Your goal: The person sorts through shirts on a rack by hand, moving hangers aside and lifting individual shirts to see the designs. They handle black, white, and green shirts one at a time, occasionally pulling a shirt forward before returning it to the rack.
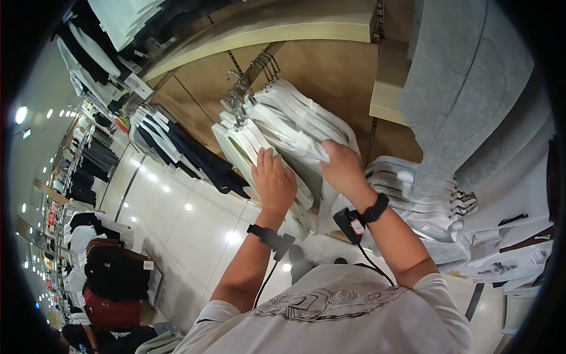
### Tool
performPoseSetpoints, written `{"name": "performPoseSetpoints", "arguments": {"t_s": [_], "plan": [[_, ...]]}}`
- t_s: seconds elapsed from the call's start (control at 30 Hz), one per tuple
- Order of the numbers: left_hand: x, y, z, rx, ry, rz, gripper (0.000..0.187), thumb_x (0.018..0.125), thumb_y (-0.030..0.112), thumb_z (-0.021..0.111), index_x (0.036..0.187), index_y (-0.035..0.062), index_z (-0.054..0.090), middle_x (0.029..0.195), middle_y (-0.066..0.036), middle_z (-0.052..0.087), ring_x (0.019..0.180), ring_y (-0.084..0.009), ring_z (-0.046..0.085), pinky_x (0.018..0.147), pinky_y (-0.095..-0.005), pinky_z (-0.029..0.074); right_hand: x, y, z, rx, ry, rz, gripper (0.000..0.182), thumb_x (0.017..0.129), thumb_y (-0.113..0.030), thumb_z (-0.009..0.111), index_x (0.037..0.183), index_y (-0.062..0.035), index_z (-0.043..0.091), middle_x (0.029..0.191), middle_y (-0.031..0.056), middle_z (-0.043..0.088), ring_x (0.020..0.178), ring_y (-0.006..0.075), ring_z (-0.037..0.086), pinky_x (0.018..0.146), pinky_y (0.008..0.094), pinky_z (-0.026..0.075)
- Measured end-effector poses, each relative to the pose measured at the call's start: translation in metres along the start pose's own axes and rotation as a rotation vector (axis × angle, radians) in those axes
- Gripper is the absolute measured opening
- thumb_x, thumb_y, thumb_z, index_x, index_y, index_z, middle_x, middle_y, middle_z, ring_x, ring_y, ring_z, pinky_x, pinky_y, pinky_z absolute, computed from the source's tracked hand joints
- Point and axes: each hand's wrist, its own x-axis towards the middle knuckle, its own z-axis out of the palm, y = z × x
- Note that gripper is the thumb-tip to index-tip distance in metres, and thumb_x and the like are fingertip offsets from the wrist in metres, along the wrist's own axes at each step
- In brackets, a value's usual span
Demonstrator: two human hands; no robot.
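White shirts (318, 115) hang close together from a metal rail in the middle of the head view. My right hand (344, 169) pinches the edge of one white shirt (298, 138) and holds it away from its neighbours. Lower and to the left, my left hand (275, 182) lies with outstretched fingers against the front of the hanging garments (250, 141). It grips nothing that I can see. The garment hangers (237, 97) crowd together at the rail, and the lower parts of the shirts are partly hidden behind my hands.
A wooden shelf (283, 36) runs above the rail. Grey garments (466, 82) hang close on the right, over more white clothing (392, 194). Dark and white clothes (177, 141) hang further left. A floor rack with black shirts (115, 268) stands across the tiled aisle (188, 206).
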Motion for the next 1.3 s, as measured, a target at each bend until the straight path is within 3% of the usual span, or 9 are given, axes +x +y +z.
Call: {"name": "performPoseSetpoints", "arguments": {"t_s": [0.23, 0.37, 0.5, 0.6, 0.73, 0.83, 0.97, 1.03, 1.3], "plan": [[0.002, -0.012, -0.013, -0.074, 0.035, 0.034, 0.039, 0.089, 0.009, 0.062, 0.126, -0.0010, 0.057, 0.140, -0.020, 0.053, 0.140, -0.0394, 0.043, 0.110, -0.0569, 0.032, -0.001, 0.023, 0.048, -0.052, -0.127, -0.072, 0.041, 0.087, -0.013, 0.069, 0.124, -0.0025, 0.055, 0.110, 0.0239, 0.068, 0.103, 0.0434, 0.065, 0.089, 0.0498, 0.052], [0.064, -0.052, -0.037, -0.266, 0.373, -0.012, 0.045, 0.098, 0.008, 0.057, 0.140, -0.0060, 0.049, 0.142, -0.026, 0.052, 0.134, -0.0415, 0.048, 0.115, -0.0459, 0.034, -0.018, 0.030, 0.058, 0.048, 0.062, -0.235, 0.040, 0.094, -0.025, 0.066, 0.126, -0.0032, 0.055, 0.107, 0.0230, 0.068, 0.101, 0.0423, 0.066, 0.086, 0.0507, 0.054], [0.128, -0.064, -0.049, -0.474, 0.310, 0.008, 0.061, 0.101, 0.022, 0.067, 0.149, -0.0048, 0.041, 0.139, -0.021, 0.054, 0.127, -0.0269, 0.055, 0.110, -0.0387, 0.042, -0.026, 0.039, 0.066, 0.102, 0.003, -0.134, 0.046, 0.096, -0.028, 0.066, 0.132, -0.0016, 0.053, 0.116, 0.0248, 0.067, 0.108, 0.0432, 0.064, 0.091, 0.0484, 0.052], [0.151, -0.066, -0.048, -0.491, 0.183, 0.037, 0.062, 0.095, 0.018, 0.075, 0.144, -0.0044, 0.045, 0.132, -0.018, 0.057, 0.118, -0.0221, 0.060, 0.103, -0.0359, 0.048, -0.023, 0.044, 0.062, 0.083, -0.026, -0.056, 0.045, 0.097, -0.032, 0.065, 0.129, -0.0030, 0.053, 0.113, 0.0245, 0.069, 0.105, 0.0419, 0.066, 0.090, 0.0489, 0.053], [0.150, -0.074, -0.033, -0.421, 0.224, 0.049, 0.051, 0.088, 0.010, 0.081, 0.129, -0.0033, 0.053, 0.116, -0.013, 0.062, 0.102, -0.0193, 0.065, 0.091, -0.0323, 0.053, -0.018, 0.057, 0.063, 0.032, -0.045, -0.014, 0.042, 0.097, -0.037, 0.065, 0.122, -0.0041, 0.054, 0.103, 0.0215, 0.071, 0.097, 0.0401, 0.069, 0.083, 0.0487, 0.055], [0.149, -0.073, -0.034, -0.432, 0.240, 0.008, 0.054, 0.084, 0.015, 0.083, 0.128, 0.0007, 0.056, 0.117, -0.016, 0.059, 0.104, -0.0294, 0.064, 0.093, -0.0372, 0.051, -0.012, 0.064, 0.068, -0.015, -0.021, -0.026, 0.045, 0.098, -0.043, 0.065, 0.116, -0.0036, 0.053, 0.096, 0.0202, 0.072, 0.089, 0.0399, 0.070, 0.077, 0.0485, 0.056], [0.147, -0.067, -0.037, -0.303, 0.284, 0.052, 0.051, 0.088, 0.015, 0.082, 0.128, -0.0032, 0.056, 0.116, -0.016, 0.063, 0.103, -0.0229, 0.066, 0.091, -0.0333, 0.052, -0.009, 0.066, 0.069, -0.106, -0.072, -0.016, 0.052, 0.098, -0.050, 0.062, 0.113, -0.0016, 0.052, 0.090, 0.0207, 0.071, 0.085, 0.0404, 0.070, 0.074, 0.0490, 0.057], [0.149, -0.068, -0.038, -0.286, 0.285, 0.060, 0.051, 0.087, 0.016, 0.082, 0.128, -0.0028, 0.057, 0.117, -0.016, 0.063, 0.103, -0.0235, 0.066, 0.091, -0.0335, 0.052, -0.010, 0.059, 0.061, -0.061, -0.209, 0.082, 0.057, 0.099, -0.050, 0.061, 0.122, 0.0009, 0.052, 0.104, 0.0265, 0.071, 0.098, 0.0427, 0.069, 0.083, 0.0491, 0.055], [0.148, -0.070, -0.037, -0.323, 0.266, 0.025, 0.052, 0.087, 0.020, 0.083, 0.128, -0.0005, 0.059, 0.117, -0.015, 0.064, 0.104, -0.0239, 0.066, 0.091, -0.0344, 0.052, -0.020, 0.068, 0.074, 0.122, -0.269, 0.052, 0.063, 0.100, -0.053, 0.059, 0.122, 0.0051, 0.050, 0.102, 0.0289, 0.071, 0.098, 0.0457, 0.069, 0.082, 0.0502, 0.056]]}}
